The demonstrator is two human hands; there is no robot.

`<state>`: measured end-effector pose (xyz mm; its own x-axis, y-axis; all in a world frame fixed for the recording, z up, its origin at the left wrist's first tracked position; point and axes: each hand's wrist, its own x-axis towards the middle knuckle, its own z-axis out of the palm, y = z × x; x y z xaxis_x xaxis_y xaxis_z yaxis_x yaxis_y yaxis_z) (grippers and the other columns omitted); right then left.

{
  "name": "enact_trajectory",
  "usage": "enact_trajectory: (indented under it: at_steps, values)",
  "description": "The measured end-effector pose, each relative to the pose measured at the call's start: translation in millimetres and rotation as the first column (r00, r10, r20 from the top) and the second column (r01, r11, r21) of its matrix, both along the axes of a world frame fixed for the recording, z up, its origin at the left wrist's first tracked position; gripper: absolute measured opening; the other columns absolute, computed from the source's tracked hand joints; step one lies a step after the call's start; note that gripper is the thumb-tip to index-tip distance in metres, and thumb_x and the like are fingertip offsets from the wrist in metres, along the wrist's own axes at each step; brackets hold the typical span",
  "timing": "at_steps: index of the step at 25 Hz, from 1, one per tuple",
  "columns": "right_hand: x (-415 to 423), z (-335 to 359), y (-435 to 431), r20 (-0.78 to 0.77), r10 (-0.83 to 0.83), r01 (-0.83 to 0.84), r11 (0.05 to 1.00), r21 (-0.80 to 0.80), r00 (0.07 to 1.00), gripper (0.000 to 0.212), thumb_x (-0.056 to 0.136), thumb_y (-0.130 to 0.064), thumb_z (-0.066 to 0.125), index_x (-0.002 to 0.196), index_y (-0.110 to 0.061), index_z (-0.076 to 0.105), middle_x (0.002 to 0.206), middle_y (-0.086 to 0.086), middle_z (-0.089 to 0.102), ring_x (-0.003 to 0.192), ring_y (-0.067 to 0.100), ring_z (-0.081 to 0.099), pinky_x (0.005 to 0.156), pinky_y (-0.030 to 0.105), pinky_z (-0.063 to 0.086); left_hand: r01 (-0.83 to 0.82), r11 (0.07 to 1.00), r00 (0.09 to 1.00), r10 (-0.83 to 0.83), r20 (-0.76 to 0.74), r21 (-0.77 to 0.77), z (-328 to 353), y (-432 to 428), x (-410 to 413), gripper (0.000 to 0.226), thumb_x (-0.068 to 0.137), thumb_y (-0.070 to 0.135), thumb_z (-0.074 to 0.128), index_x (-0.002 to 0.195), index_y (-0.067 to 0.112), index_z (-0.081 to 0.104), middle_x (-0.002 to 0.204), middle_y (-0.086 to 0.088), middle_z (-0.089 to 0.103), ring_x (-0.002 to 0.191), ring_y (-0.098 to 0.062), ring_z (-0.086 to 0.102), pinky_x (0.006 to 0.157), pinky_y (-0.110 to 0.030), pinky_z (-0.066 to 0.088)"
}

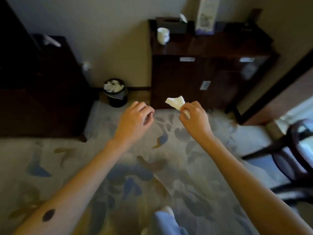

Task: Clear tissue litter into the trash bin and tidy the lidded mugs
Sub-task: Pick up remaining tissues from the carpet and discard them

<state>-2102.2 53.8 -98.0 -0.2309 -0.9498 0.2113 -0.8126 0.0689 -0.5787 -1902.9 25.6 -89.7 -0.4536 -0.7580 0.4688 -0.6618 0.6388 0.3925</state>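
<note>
A person's right hand [194,118] pinches a crumpled tissue [175,101] in front of a dark cabinet [203,78]. The left hand [135,117] hangs left of it, fingers loosely curled, holding nothing. A black bin [118,100] with tissues inside stands on the floor just left of the cabinet. A white mug [163,35] sits on the cabinet's top, at its left end.

We see a white tissue [175,102] of soft, creased paper, matt against the cabinet [211,48] of dark wood, its varnished top and doors glossy. Its small handles [187,59] look like pale metal. The white mug [163,35] on top appears smooth and glazed. The dark trash bin [116,99] looks like smooth plastic, with crumpled paper inside. The carpet [186,158] is matt cloth pile, and the chair [265,148] frame gleams like polished dark wood.
</note>
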Motion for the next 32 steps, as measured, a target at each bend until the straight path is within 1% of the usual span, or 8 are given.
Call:
enact_trajectory:
  at_steps: [5, 9, 11, 15, 18, 22, 27, 32]
  values:
    - [58, -15, -143, -0.005, 0.158, -0.158, 0.986, 0.051, 0.987, 0.012, 0.086, -0.007, 0.055, 0.094, -0.005, 0.064, 0.105, 0.013, 0.056, 0.084, 0.025, 0.058, 0.072, 0.036, 0.054, -0.168, 0.985, 0.985, 0.166, 0.045, 0.033, -13, -111, 75, 0.011, 0.086, 0.008, 0.054, 0.09, 0.005, 0.064, 0.087, -0.01, 0.064, 0.085, -0.025, 0.055, 0.068, -0.038, 0.049]
    - [89, -32, -281, 0.01, 0.223, -0.223, 0.971, 0.088, 0.975, 0.013, 0.085, -0.006, 0.054, 0.093, -0.004, 0.064, 0.104, 0.014, 0.056, 0.086, 0.028, 0.058, 0.073, 0.043, 0.055, -0.256, 0.966, 0.964, 0.252, 0.086, 0.044, -27, -239, 109, 0.011, 0.086, 0.009, 0.054, 0.09, 0.007, 0.065, 0.087, -0.008, 0.064, 0.084, -0.024, 0.055, 0.069, -0.034, 0.046]
    - [100, -35, -347, 0.018, 0.252, -0.252, 0.959, 0.127, 0.967, 0.014, 0.085, -0.006, 0.053, 0.093, -0.003, 0.065, 0.104, 0.015, 0.055, 0.088, 0.03, 0.058, 0.074, 0.045, 0.054, -0.288, 0.955, 0.954, 0.28, 0.111, 0.073, -27, -298, 121, 0.01, 0.085, 0.01, 0.055, 0.089, 0.007, 0.064, 0.085, -0.007, 0.064, 0.083, -0.023, 0.054, 0.068, -0.035, 0.047]
    - [120, -36, -463, 0.013, 0.305, -0.302, 0.935, 0.187, 0.952, 0.016, 0.084, -0.006, 0.052, 0.093, -0.002, 0.064, 0.104, 0.017, 0.055, 0.089, 0.032, 0.056, 0.075, 0.045, 0.052, -0.319, 0.944, 0.942, 0.306, 0.139, 0.084, -26, -410, 136, 0.006, 0.081, 0.006, 0.06, 0.083, 0.007, 0.065, 0.08, -0.008, 0.064, 0.078, -0.025, 0.055, 0.064, -0.036, 0.048]
    - [135, -45, -547, 0.009, 0.336, -0.331, 0.924, 0.191, 0.942, 0.013, 0.084, -0.007, 0.052, 0.091, -0.004, 0.063, 0.101, 0.015, 0.054, 0.085, 0.03, 0.055, 0.07, 0.04, 0.051, -0.332, 0.941, 0.938, 0.321, 0.131, 0.07, -39, -493, 145, 0.004, 0.078, 0.005, 0.062, 0.08, 0.007, 0.065, 0.075, -0.007, 0.063, 0.074, -0.025, 0.055, 0.06, -0.033, 0.047]
    - [159, -83, -650, 0.008, 0.361, -0.355, 0.91, 0.215, 0.932, 0.012, 0.084, -0.009, 0.054, 0.092, -0.006, 0.063, 0.101, 0.014, 0.054, 0.085, 0.027, 0.055, 0.067, 0.032, 0.046, -0.349, 0.929, 0.934, 0.333, 0.131, 0.124, -84, -597, 158, 0.004, 0.078, 0.006, 0.061, 0.078, 0.009, 0.064, 0.072, -0.005, 0.062, 0.073, -0.024, 0.054, 0.06, -0.027, 0.04]
    - [190, -158, -775, 0.032, 0.408, -0.386, 0.833, 0.397, 0.913, 0.018, 0.087, -0.012, 0.053, 0.102, -0.006, 0.062, 0.112, 0.015, 0.053, 0.095, 0.029, 0.055, 0.077, 0.033, 0.047, -0.349, 0.891, 0.935, 0.309, 0.174, 0.29, -161, -722, 178, 0.009, 0.083, 0.008, 0.057, 0.084, 0.005, 0.065, 0.077, -0.011, 0.062, 0.079, -0.029, 0.053, 0.068, -0.042, 0.049]
    - [205, -248, -880, 0.089, 0.432, -0.407, 0.732, 0.546, 0.897, 0.021, 0.089, -0.013, 0.051, 0.107, -0.007, 0.06, 0.116, 0.014, 0.049, 0.097, 0.029, 0.055, 0.077, 0.031, 0.045, -0.442, 0.782, 0.892, 0.436, 0.123, 0.439, -252, -822, 177, 0.01, 0.085, 0.009, 0.055, 0.088, 0.007, 0.065, 0.083, -0.008, 0.063, 0.084, -0.025, 0.051, 0.071, -0.038, 0.047]
